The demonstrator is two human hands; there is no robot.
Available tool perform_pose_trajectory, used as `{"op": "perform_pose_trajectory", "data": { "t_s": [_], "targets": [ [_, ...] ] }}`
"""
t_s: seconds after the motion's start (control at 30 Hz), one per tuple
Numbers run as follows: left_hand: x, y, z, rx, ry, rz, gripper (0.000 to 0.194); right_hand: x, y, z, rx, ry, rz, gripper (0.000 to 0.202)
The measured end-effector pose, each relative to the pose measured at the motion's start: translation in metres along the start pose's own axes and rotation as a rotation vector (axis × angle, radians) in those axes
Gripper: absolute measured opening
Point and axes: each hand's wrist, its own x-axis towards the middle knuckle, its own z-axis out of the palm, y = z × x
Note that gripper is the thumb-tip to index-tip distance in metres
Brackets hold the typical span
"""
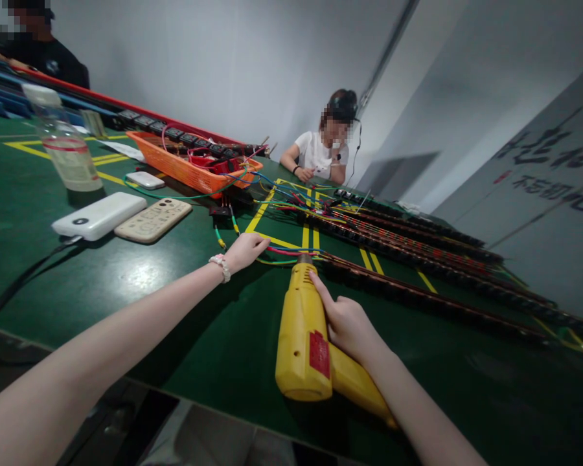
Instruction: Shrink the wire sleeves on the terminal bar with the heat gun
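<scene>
My left hand (247, 251), with a beaded bracelet at the wrist, is closed on a bundle of wires. Red, blue and green wires (296, 251) come out on its right side and run to a long dark strip (393, 281). On its left, green wire ends with yellow sleeves (221, 243) meet a small black part (219, 211). My right hand (347, 323) grips a yellow heat gun (301, 336) at its side, one finger stretched along the barrel. The gun's metal nozzle (304, 258) points away from me, right at the wires. My left fingertips are partly hidden.
An orange basket (184, 169) of parts stands behind my left hand. To the left are a phone (153, 220), a white power bank (100, 217) with a cable, and a bottle (68, 145). More strips (418, 243) lie at right. Two people sit across the table.
</scene>
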Motion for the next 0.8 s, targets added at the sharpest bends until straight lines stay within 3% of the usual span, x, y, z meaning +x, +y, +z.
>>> {"op": "perform_pose_trajectory", "data": {
  "t_s": [0.2,0.4,0.8],
  "targets": [
    [-0.001,0.002,0.001,-0.025,0.013,0.012,0.055,0.023,-0.021,-0.004,-0.006,-0.038,-0.074,0.08],
    [-0.001,0.003,-0.001,-0.01,-0.025,-0.028,0.056,0.04,-0.035,-0.003,-0.037,0.002,-0.126,0.08],
    [-0.001,0.0,0.0,0.007,-0.015,-0.016,0.057,0.035,-0.025,-0.001,0.015,-0.013,-0.119,0.083]
  ]
}}
